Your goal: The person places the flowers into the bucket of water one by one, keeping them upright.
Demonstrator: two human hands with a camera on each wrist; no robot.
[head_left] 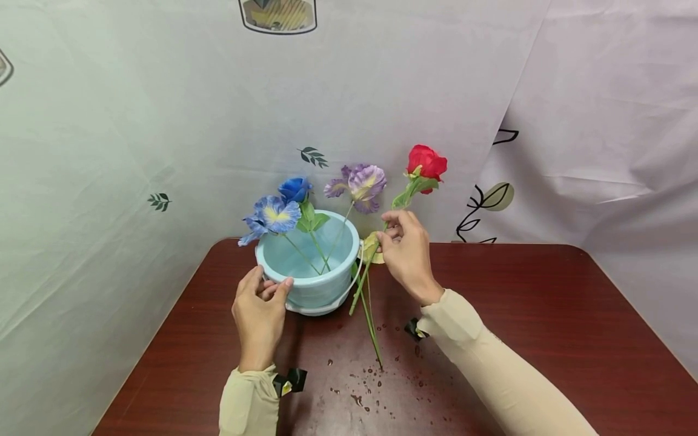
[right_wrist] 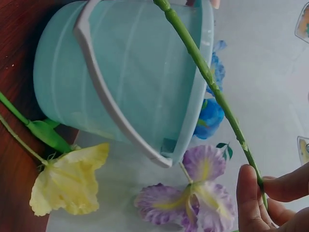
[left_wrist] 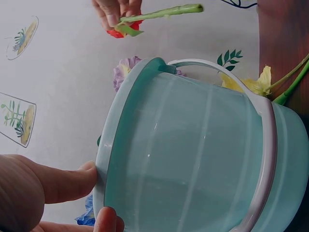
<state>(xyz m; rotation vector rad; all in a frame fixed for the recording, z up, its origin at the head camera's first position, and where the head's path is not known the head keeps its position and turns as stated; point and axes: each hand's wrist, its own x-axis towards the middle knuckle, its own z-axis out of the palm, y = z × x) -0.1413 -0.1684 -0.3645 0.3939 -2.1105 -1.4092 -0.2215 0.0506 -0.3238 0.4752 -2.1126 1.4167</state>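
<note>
A light blue bucket (head_left: 322,293) with a white handle (left_wrist: 270,159) stands upright on the table. My left hand (head_left: 260,318) holds its near-left rim, thumb and fingertips right at the edge. To the right of the bucket, my right hand (head_left: 406,254) pinches the green stem (right_wrist: 212,79) of a red rose (head_left: 426,166), whose bloom points up and away. Inside the bucket stand a blue iris (head_left: 272,215), a blue rose (head_left: 295,189) and a purple iris (head_left: 362,184), their stems leaning on the rim. A yellow flower (right_wrist: 72,179) lies on the table beside the bucket.
Green stems (head_left: 371,327) of flowers lying on the dark red table (head_left: 518,315) reach toward its front. Water drops (head_left: 357,399) dot the wood near them. A pale printed cloth (head_left: 163,121) hangs behind the table and along its sides.
</note>
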